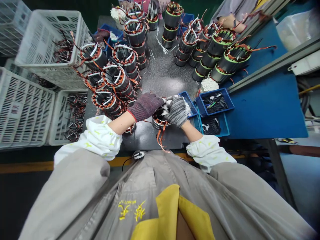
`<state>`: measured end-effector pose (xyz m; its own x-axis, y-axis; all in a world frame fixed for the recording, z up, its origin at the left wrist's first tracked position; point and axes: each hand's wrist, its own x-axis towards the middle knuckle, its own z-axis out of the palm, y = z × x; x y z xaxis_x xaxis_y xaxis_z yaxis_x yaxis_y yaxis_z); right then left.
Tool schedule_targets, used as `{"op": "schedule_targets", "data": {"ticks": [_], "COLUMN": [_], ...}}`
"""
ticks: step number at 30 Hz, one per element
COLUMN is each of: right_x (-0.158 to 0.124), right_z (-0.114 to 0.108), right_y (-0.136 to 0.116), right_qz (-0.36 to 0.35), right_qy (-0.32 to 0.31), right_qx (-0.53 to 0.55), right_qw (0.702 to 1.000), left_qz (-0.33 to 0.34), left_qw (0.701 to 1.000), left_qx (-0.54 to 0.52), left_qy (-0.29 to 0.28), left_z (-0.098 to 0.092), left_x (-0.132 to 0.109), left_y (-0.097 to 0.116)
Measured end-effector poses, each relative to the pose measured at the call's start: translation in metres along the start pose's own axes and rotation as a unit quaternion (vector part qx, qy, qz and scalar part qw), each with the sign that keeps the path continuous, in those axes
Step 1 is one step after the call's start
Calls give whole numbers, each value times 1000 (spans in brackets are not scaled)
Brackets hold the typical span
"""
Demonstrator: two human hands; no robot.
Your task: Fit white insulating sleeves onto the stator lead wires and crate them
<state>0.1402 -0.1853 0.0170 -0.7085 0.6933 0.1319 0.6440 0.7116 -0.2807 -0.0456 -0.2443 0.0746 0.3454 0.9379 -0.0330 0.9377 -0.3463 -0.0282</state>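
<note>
A motor stator point(161, 124) stands on the dark tabletop close in front of me. Orange copper leads point(161, 138) hang from its near side. My left hand point(145, 107), in a dark purple knit glove, has its fingers bent over the stator's far left rim. My right hand point(177, 111), in a grey striped glove, is closed at the right of the stator's opening. White material shows by its fingertips, but what it pinches is too small to make out. The gloves partly hide the stator's top.
Stacked wound stators point(116, 78) line the left, with more stacks point(215, 43) at back right. Blue bins point(230, 106) with small dark parts stand right. White crates point(47, 15) are at left. A co-worker's hand point(231, 23) is at the far right side.
</note>
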Motion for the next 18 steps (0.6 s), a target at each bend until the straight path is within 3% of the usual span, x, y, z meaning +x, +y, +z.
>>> {"op": "schedule_targets", "data": {"ticks": [2, 4, 5, 8, 9, 10, 12, 15, 18], "right_x": [0, -1, -2, 1, 4, 8, 16, 27, 33], "right_z": [-4, -10, -13, -24, -28, -32, -40, -46, -40], "right_y": [-2, -3, -3, -6, -7, -9, -16, -28, -35], "right_qz": [10, 16, 14, 0, -5, -11, -25, -47, -62], "right_qy": [-16, -26, -29, -45, -54, -65, -89, -122, -122], "right_qx": [-14, -18, -16, -17, -26, -37, -60, -85, -74], "right_qw": [1000, 999, 999, 999, 998, 997, 994, 988, 988], "left_qz": [-23, -63, -84, -126, -140, -159, -212, -277, -302], "left_qw": [996, 962, 921, 743, 702, 682, 688, 730, 744], "left_qx": [-84, -256, -363, -593, -618, -625, -614, -573, -548], "left_qy": [16, 68, 112, 285, 326, 345, 323, 249, 234], "left_z": [7, 15, 18, 30, 34, 40, 54, 77, 90], "left_x": [0, -6, -12, -33, -39, -44, -49, -47, -42], "left_y": [-7, -19, -26, -42, -43, -41, -29, -3, 13]}}
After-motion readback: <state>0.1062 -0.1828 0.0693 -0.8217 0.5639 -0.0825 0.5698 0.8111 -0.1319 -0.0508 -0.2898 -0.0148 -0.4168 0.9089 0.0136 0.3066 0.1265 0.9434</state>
